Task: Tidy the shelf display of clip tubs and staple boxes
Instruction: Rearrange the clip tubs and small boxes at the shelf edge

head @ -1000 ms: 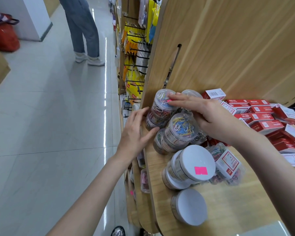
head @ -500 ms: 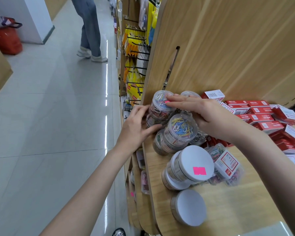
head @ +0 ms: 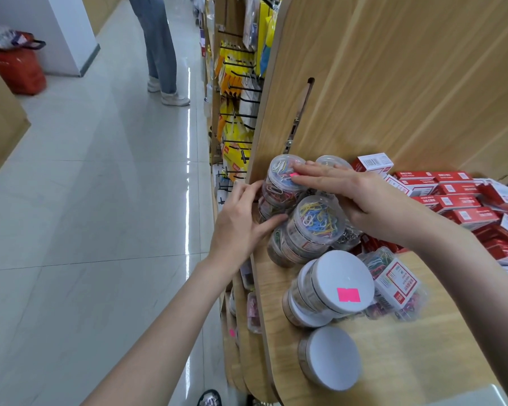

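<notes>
Clear round tubs of coloured paper clips stand stacked at the left end of a wooden shelf (head: 423,373). My left hand (head: 241,224) presses against the left side of the rear tub stack (head: 279,186), fingers around it. My right hand (head: 361,197) lies flat across the top of that stack, fingertips by a pink sticker. A nearer clip tub stack (head: 311,227) leans in front. White-lidded tubs (head: 338,282) sit closer, one with a pink label. Red and white staple boxes (head: 458,203) are piled on the right.
A clear rectangular clip box (head: 393,285) lies beside the white-lidded tubs. Another white-lidded tub (head: 332,358) sits near the shelf's front edge. Hanging goods on pegs (head: 238,112) line the aisle. A person (head: 159,45) stands on the tiled floor; a red bag (head: 18,65) sits far left.
My left hand has closed in tighter against the rear tub stack. My right hand stays on top. The person in the aisle has shifted slightly.
</notes>
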